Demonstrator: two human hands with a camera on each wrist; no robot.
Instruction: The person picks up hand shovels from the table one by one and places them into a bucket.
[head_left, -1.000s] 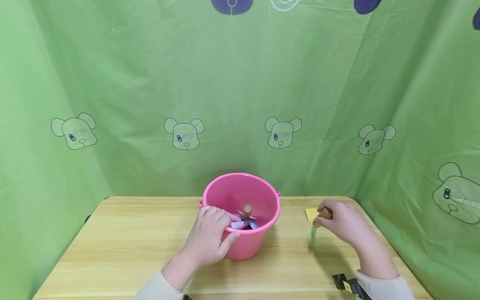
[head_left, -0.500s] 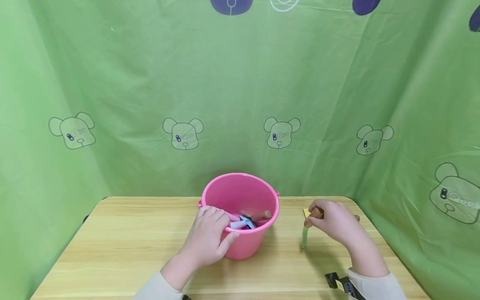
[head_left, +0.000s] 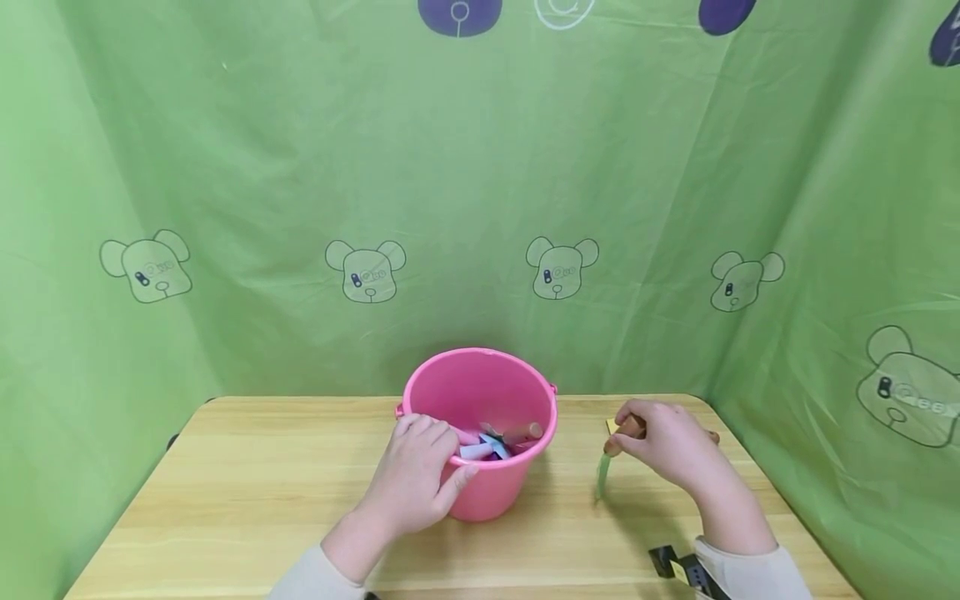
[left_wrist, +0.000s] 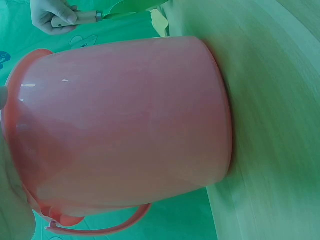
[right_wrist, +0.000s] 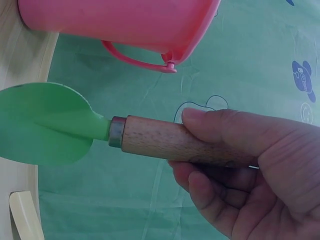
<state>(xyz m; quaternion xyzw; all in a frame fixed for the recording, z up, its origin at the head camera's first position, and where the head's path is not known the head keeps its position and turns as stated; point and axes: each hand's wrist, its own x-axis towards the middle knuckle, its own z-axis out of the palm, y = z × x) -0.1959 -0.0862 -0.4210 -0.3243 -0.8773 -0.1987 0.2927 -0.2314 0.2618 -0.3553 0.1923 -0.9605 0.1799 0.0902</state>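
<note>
On the table stands a pink bucket (head_left: pixel 498 492). My left hand (head_left: pixel 412 479) grips its near-left rim, thumb outside and fingers over the edge. Inside lie several items: a wooden handle (head_left: pixel 534 431) leaning to the right, and pale pink and light blue pieces (head_left: pixel 476 451) whose kind I cannot tell. To the right of the bucket, my right hand (head_left: pixel 671 442) holds a small trowel by its wooden handle (right_wrist: pixel 155 137). The green blade (right_wrist: pixel 45 125) points down and hangs just over the table, as the right wrist view shows more closely.
A yellow piece (head_left: pixel 611 426) lies on the table behind my right hand, mostly hidden. A brown tip (head_left: pixel 714 436) of something shows beyond the right wrist. The bucket's pink bail (left_wrist: pixel 107 231) hangs at its side. Green cloth (head_left: pixel 465 167) encloses the wooden table (head_left: pixel 262 500).
My right hand has moved a little left with the trowel. The wooden handle in the bucket has tipped from upright to leaning right. My left hand stays on the rim.
</note>
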